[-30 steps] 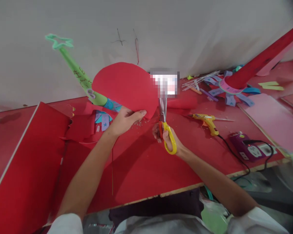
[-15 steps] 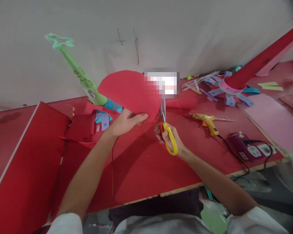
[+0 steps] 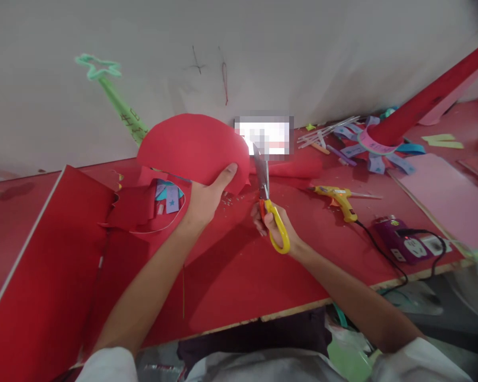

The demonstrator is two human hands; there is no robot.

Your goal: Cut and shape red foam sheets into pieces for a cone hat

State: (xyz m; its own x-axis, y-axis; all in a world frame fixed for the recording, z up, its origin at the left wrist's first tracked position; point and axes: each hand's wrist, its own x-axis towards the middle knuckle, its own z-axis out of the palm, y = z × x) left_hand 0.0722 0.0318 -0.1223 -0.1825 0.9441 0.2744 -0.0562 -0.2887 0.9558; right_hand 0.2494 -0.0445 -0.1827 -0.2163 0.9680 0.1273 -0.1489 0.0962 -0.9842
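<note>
A rounded red sheet (image 3: 191,146), perhaps foam or card, is pinched along its lower edge by my left hand (image 3: 211,199), thumb on top and fingers hidden behind. My right hand (image 3: 276,225) grips scissors (image 3: 278,233) with yellow and red-orange handles, blades pointing up and away. The blades stand just right of the sheet's right edge, apart from it and slightly parted. Behind the sheet leans a green cone (image 3: 121,106) with dark writing and a mint star outline on top; its lower part is covered by the sheet.
On the red table (image 3: 239,276), a yellow glue gun (image 3: 338,199) and a purple power socket block (image 3: 406,244) lie to the right. Further back are a red cone (image 3: 430,101) and a pixelated bright screen (image 3: 266,135). A large red board (image 3: 48,265) stands at left.
My left hand has tilted the red sheet and drawn it left, off the scissors, after it dipped slightly to the right. The scissor blades have parted; my right hand stays nearly in place.
</note>
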